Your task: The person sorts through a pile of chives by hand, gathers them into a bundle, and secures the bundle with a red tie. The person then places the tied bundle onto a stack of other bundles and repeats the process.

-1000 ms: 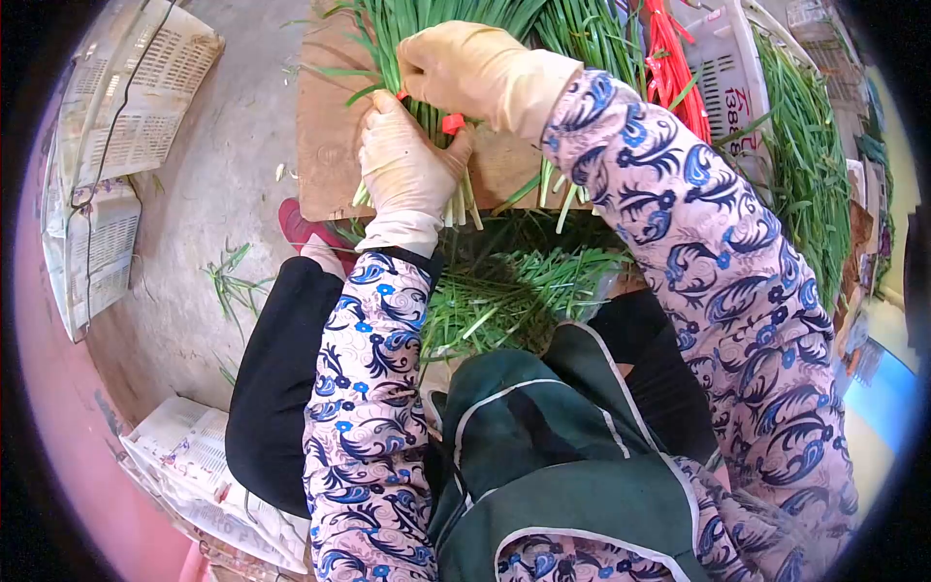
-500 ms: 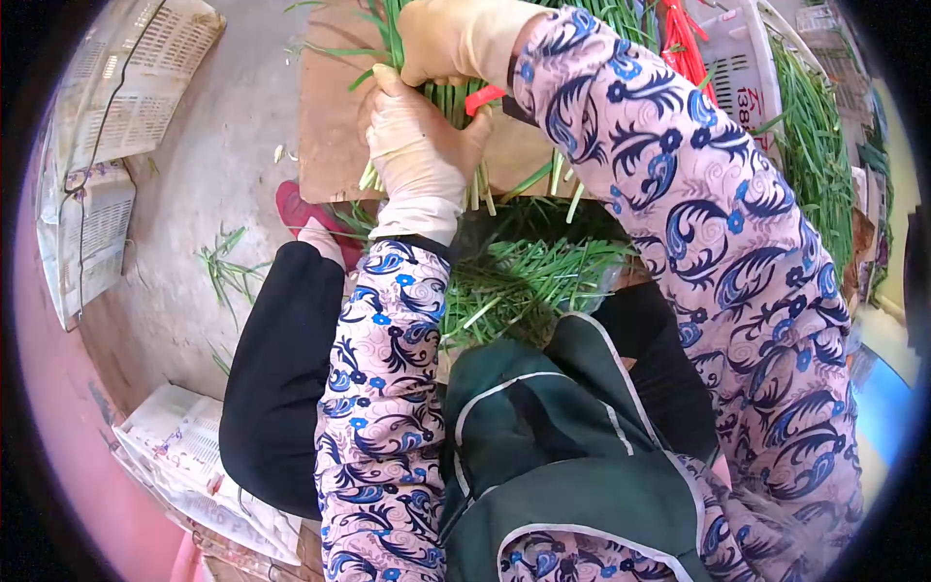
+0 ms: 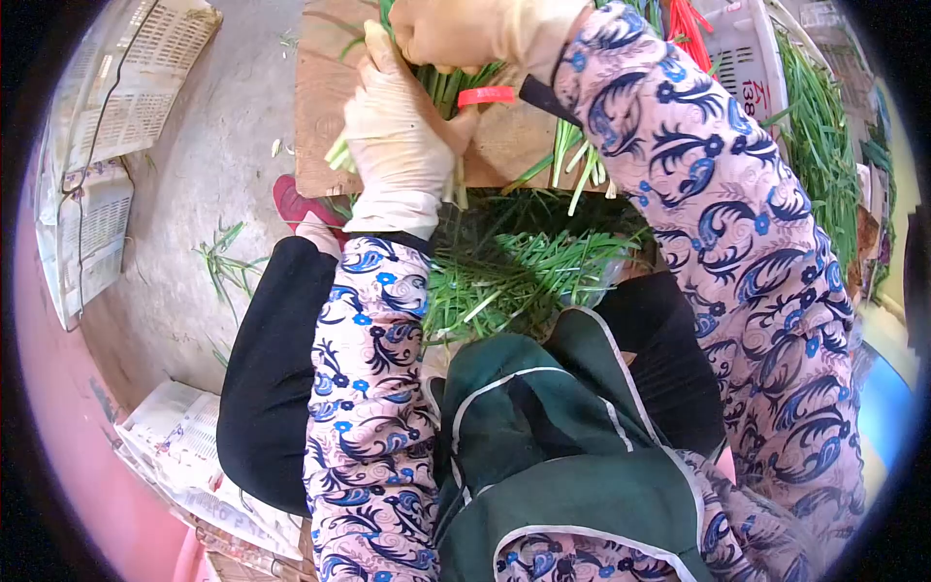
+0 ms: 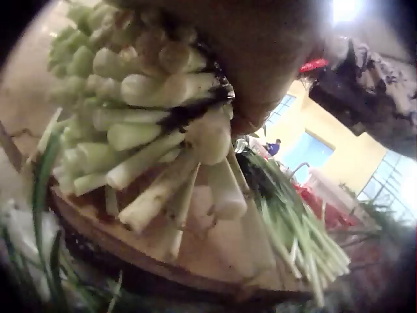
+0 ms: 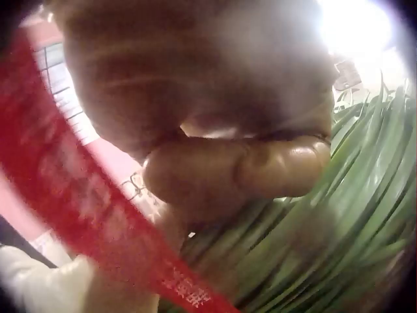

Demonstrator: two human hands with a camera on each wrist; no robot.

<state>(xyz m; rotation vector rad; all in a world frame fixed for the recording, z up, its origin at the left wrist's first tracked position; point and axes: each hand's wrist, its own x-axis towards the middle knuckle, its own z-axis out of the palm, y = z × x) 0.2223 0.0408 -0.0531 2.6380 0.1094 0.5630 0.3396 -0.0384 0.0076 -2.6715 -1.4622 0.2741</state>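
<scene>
My gloved left hand (image 3: 398, 141) grips a thick bunch of garlic chives (image 3: 444, 85) over a wooden board (image 3: 524, 145). Pale cut ends (image 4: 137, 137) fan out below it in the left wrist view. A red strip (image 3: 485, 95) sticks out to the right beside the left thumb. At the top of the bunch is my gloved right hand (image 3: 475, 31), thumb and fingers curled in a pinch on the strip, the pinched part hidden. In the right wrist view the strip's loose tail (image 5: 71, 182) crosses near the camera, with green leaves (image 5: 365, 169) behind.
More chives (image 3: 572, 155) lie at the board's right side. Red strips (image 3: 687, 24) hang near a white crate (image 3: 742, 63), with more greens (image 3: 819, 145) beyond it. Loose trimmings (image 3: 524, 281) are heaped below the board. White plastic baskets (image 3: 160, 82) stand on the left.
The red strip's tail beside the left thumb now shows longer and points right. Both hands have shifted slightly up in the head view, still at the bunch.
</scene>
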